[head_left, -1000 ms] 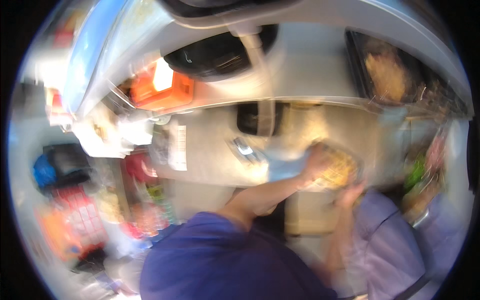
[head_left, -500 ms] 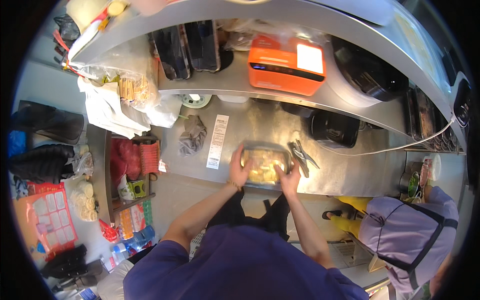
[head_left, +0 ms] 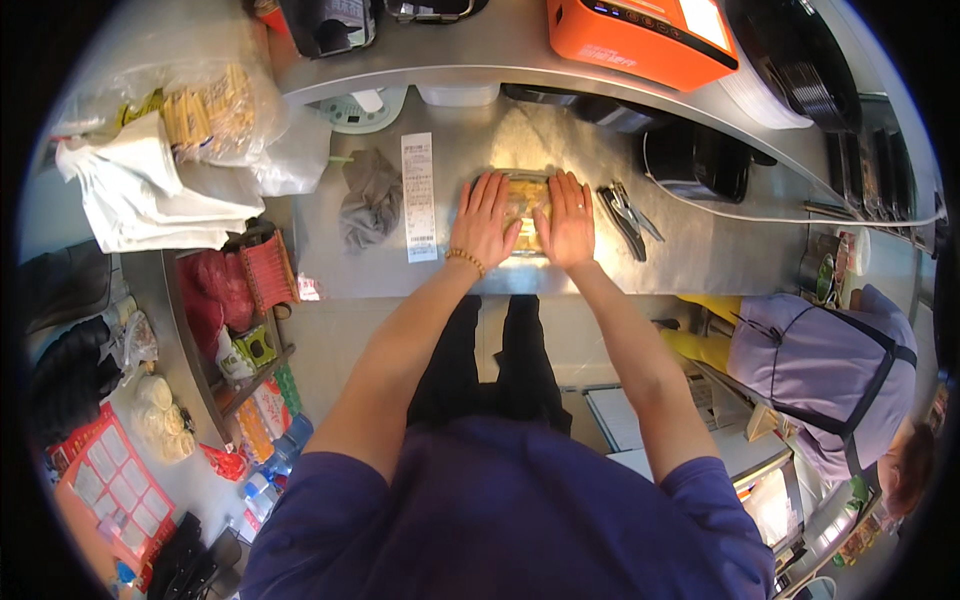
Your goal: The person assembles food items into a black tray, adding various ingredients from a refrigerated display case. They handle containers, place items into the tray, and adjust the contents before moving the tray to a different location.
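Observation:
A clear lidded food container with yellow-brown food rests on the steel counter right in front of me. My left hand lies flat on its left half, fingers spread, a bead bracelet on the wrist. My right hand lies flat on its right half, fingers together. Both palms press down on the lid. Most of the container is hidden under my hands.
A long paper receipt and a crumpled grey cloth lie left of the container; metal tongs lie to the right. An orange machine sits on the shelf above. A person in a purple apron stands at right. Bags pile at left.
The view has steadied over the counter. My hands moved from gripping the container's sides to lying flat on top of its lid.

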Available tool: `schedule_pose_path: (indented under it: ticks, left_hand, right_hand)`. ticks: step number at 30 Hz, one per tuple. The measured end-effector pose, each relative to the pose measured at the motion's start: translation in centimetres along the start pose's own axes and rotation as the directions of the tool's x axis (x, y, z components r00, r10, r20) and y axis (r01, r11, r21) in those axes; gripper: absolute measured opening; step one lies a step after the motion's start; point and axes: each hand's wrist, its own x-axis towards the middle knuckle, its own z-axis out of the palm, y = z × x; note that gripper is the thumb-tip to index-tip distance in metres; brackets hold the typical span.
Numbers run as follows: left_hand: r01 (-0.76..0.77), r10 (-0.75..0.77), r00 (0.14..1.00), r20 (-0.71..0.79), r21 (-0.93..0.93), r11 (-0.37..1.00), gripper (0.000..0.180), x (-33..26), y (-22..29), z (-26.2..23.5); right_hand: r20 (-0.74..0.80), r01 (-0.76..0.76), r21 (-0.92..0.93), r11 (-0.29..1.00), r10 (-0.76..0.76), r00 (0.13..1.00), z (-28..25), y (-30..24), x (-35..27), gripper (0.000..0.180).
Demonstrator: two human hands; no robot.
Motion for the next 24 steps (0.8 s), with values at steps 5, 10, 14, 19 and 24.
schedule_pose_path:
  ticks: [5, 10, 14, 19, 24]
  left_hand:
    - [0.005, -0.015, 0.997, -0.075, -0.133, 0.991, 0.071, 0.7, -1.3, -3.9]
    - [0.323, -0.507, 0.243, -0.827, -0.424, 0.846, 0.062, -5.0, -8.4, -27.2]
    - [0.472, -0.519, 0.347, -0.781, -0.333, 0.816, 0.017, -9.1, -19.0, -33.0]
    - [0.368, -0.682, 0.351, -0.641, -0.576, 0.73, 0.027, -10.8, -18.0, -37.1]
    - [0.393, -0.726, 0.499, -0.474, -0.623, 0.676, 0.037, -15.6, -16.3, -41.6]
  right_hand:
    - [-0.063, 0.068, 0.002, 0.998, -0.068, 0.996, 1.2, 1.1, 0.3, 0.057]
    - [0.04, -0.012, -0.003, 1.0, 0.013, 0.999, -4.9, -1.3, -2.8, 0.061]
    - [0.074, 0.018, 0.222, 0.975, -0.036, 0.997, -6.2, -4.6, -3.7, 0.055]
    - [0.173, 0.038, 0.262, 0.964, -0.085, 0.981, -8.8, -10.4, -3.0, 0.051]
    - [0.189, 0.189, 0.378, 0.906, -0.276, 0.942, -9.8, -15.3, 0.1, 0.037]
